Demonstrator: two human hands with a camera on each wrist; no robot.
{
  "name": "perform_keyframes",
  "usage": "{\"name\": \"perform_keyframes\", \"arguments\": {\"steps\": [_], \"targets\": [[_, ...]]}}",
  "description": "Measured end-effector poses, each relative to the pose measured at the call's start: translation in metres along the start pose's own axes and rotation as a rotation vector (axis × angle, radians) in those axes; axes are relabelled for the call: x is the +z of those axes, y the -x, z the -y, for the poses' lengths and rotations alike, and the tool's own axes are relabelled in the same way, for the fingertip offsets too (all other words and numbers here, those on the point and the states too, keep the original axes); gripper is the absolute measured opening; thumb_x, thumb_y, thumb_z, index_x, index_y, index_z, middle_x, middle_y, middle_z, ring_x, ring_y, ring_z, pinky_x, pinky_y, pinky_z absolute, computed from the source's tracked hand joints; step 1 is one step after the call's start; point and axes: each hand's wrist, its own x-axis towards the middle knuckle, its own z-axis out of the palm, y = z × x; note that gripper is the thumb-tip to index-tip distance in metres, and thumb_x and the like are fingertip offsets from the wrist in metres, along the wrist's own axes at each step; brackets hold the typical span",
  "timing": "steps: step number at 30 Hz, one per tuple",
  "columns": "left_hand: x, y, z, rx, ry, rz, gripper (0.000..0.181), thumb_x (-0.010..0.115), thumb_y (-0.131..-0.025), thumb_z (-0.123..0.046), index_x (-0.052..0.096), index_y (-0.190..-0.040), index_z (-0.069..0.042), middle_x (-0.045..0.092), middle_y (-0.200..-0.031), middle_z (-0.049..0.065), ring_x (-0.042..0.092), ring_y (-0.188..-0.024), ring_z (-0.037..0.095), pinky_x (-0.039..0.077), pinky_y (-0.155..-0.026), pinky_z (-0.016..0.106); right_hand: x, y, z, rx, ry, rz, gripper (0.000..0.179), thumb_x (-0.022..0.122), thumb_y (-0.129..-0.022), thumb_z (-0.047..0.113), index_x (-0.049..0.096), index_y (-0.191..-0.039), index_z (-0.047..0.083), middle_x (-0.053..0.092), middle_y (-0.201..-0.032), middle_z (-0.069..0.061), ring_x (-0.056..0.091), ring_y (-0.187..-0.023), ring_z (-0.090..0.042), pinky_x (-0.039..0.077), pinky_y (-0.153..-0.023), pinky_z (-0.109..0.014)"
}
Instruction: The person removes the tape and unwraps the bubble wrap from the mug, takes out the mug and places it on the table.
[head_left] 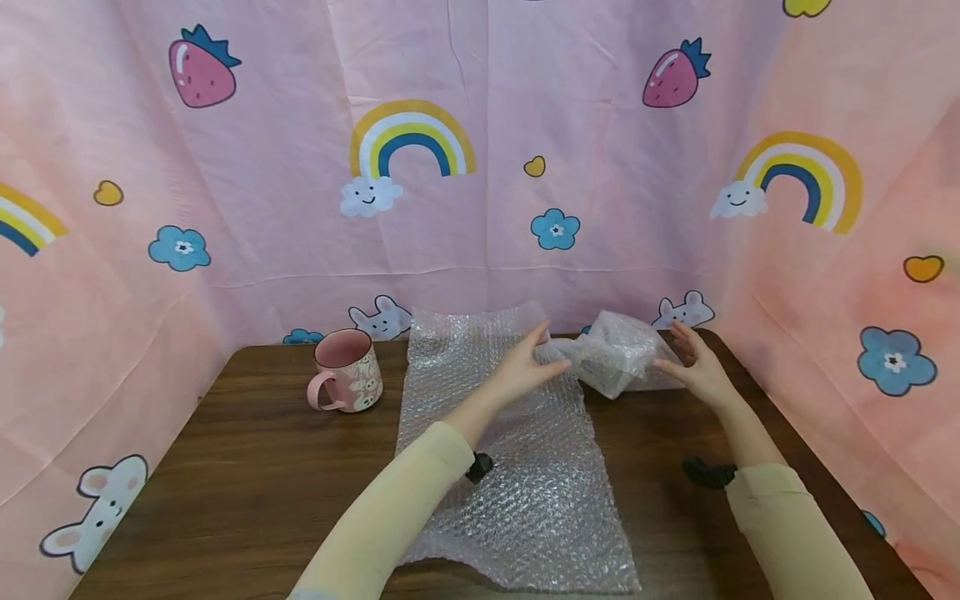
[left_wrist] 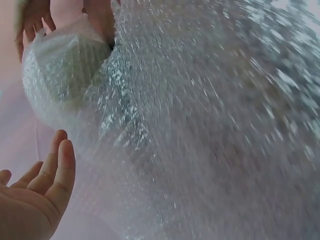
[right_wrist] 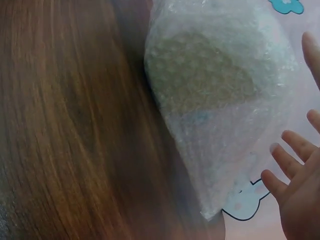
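A bundle wrapped in bubble wrap [head_left: 617, 354] stands at the back right of the table, between my two hands. What it contains is blurred by the layers; something greenish shows through in the right wrist view. My left hand [head_left: 525, 367] is at the bundle's left, over the flat bubble wrap sheet [head_left: 532, 500], thumb and fingers spread apart. To the bundle's right is my right hand [head_left: 701, 371], fingers extended and apart from each other. In the right wrist view, a gap shows between the right hand's fingers [right_wrist: 287, 160] and the wrapped bundle [right_wrist: 210, 80].
A pink mug [head_left: 348, 371] with a rabbit pattern stands upright left of the sheet, its handle to the left. The dark wooden table [head_left: 300, 500] ends at a pink patterned cloth [head_left: 285, 208] at the back and sides.
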Motion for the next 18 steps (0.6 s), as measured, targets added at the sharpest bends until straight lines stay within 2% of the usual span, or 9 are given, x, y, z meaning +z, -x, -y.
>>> {"name": "perform_keyframes", "arguments": {"steps": [5, 11, 18], "targets": [[0.013, -0.01, 0.003, -0.008, -0.014, 0.001, 0.079, 0.064, -0.091, -0.043, 0.02, -0.154, -0.021, 0.037, -0.149, 0.012, 0.04, -0.131, 0.033, 0.038, -0.101, 0.05, 0.003, -0.005, -0.004, 0.039, -0.047, 0.041, 0.086, 0.067, -0.091, 0.016, 0.009, -0.154, 0.007, 0.016, -0.151, -0.031, 0.017, -0.136, -0.05, 0.02, -0.104, -0.064], [0.025, -0.018, 0.001, -0.017, -0.022, -0.018, 0.077, 0.064, -0.091, -0.043, 0.023, -0.153, -0.022, 0.038, -0.149, 0.009, 0.038, -0.133, 0.03, 0.036, -0.102, 0.05, 0.004, -0.014, -0.003, 0.066, -0.09, 0.092, 0.088, 0.065, -0.093, 0.013, 0.002, -0.154, 0.006, 0.011, -0.152, -0.032, 0.01, -0.138, -0.049, 0.021, -0.105, -0.062], [0.034, -0.025, -0.001, -0.057, 0.002, -0.023, 0.076, 0.063, -0.092, -0.043, 0.024, -0.153, -0.02, 0.035, -0.15, 0.01, 0.034, -0.135, 0.03, 0.034, -0.104, 0.05, 0.006, -0.022, -0.007, 0.096, -0.077, 0.167, 0.094, 0.067, -0.092, 0.018, -0.003, -0.155, 0.017, 0.003, -0.156, -0.025, 0.003, -0.141, -0.044, 0.02, -0.103, -0.065]]}}
